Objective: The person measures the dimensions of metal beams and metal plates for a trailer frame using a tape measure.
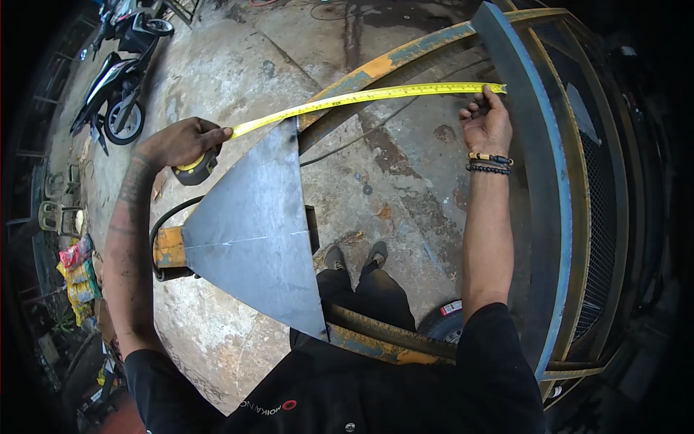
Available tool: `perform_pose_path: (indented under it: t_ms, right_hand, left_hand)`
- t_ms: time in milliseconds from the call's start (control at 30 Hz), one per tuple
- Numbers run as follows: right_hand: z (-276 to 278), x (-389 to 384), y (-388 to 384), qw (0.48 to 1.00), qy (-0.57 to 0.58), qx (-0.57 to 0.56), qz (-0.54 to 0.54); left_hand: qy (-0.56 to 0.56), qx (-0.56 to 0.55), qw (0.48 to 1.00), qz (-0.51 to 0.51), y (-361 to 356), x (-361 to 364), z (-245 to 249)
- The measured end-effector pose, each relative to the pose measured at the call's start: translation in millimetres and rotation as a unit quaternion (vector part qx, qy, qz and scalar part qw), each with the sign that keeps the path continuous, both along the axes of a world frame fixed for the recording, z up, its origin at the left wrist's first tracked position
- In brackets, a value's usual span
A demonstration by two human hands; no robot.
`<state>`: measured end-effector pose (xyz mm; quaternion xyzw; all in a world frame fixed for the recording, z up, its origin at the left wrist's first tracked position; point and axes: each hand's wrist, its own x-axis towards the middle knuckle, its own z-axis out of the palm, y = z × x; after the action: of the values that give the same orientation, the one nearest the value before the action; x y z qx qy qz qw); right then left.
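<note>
A yellow tape measure (194, 171) is gripped in my left hand (181, 143), its case partly hidden under my fingers. From there the yellow blade (369, 94) stretches across to my right hand (488, 123), whose thumb and finger pinch it close to its end, near a dark steel beam (538, 166). Below the blade lies a flat grey triangular steel plate (253, 235) with a white chalk line across it. The plate rests on a rusty yellow-and-blue metal frame (383, 65), and the blade passes over its upper corner.
On the right stands a framework with mesh panels (603, 231). A tire (444, 325) sits low beside my right arm. Motorcycles (119, 101) are parked at upper left, with plastic chairs (58, 217) and colorful bags (79, 278) below. A dark cable (354, 141) crosses the stained concrete floor (224, 72).
</note>
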<state>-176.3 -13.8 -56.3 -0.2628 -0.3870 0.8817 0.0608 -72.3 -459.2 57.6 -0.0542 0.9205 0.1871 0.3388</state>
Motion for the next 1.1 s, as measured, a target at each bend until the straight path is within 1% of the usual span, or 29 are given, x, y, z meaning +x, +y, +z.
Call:
perform_pose_path:
  t_ms: [67,133,300,433,567,667,767,867,967,1100]
  right_hand:
    - [-10.4,-3.5,8.7,1.0,0.018,-0.003,0.018]
    - [-8.6,-1.6,8.9,0.999,0.025,0.001,0.038]
    - [-7.8,-2.0,15.2,0.999,0.016,-0.005,0.032]
    - [-7.7,0.8,20.9,0.998,0.027,-0.005,0.048]
    - [-4.9,5.0,22.1,0.999,0.025,-0.002,0.049]
    - [-4.4,4.8,23.3,0.999,0.017,0.007,0.04]
    - [-5.6,5.6,23.6,0.999,0.02,-0.001,0.047]
    - [-6.5,6.8,25.0,0.999,0.011,-0.007,0.043]
    - [-8.1,9.3,29.7,0.999,0.023,-0.002,0.049]
    - [-9.0,10.3,35.2,0.998,0.031,0.001,0.055]
  left_hand:
    - [0.004,-0.002,1.0,-0.009,0.7,0.3,2.7]
    - [0.01,-0.02,1.0,-0.019,1.3,-2.4,0.4]
    - [-0.005,-0.064,0.997,-0.037,1.4,-8.8,-1.5]
    - [-0.007,-0.074,0.996,-0.04,5.3,-6.0,4.6]
    - [0.01,-0.058,0.997,-0.045,-0.5,-1.7,4.2]
    - [0.0,-0.038,0.998,-0.049,-7.1,-2.2,-3.8]
    - [-0.024,-0.045,0.998,-0.035,-5.0,-1.3,-1.0]
    - [-0.021,-0.044,0.998,-0.041,-7.1,-2.0,-4.6]
    - [-0.029,-0.02,0.998,-0.044,-11.3,-3.4,-10.4]
    - [-0.013,-0.029,0.999,-0.041,-11.2,-0.7,-12.7]
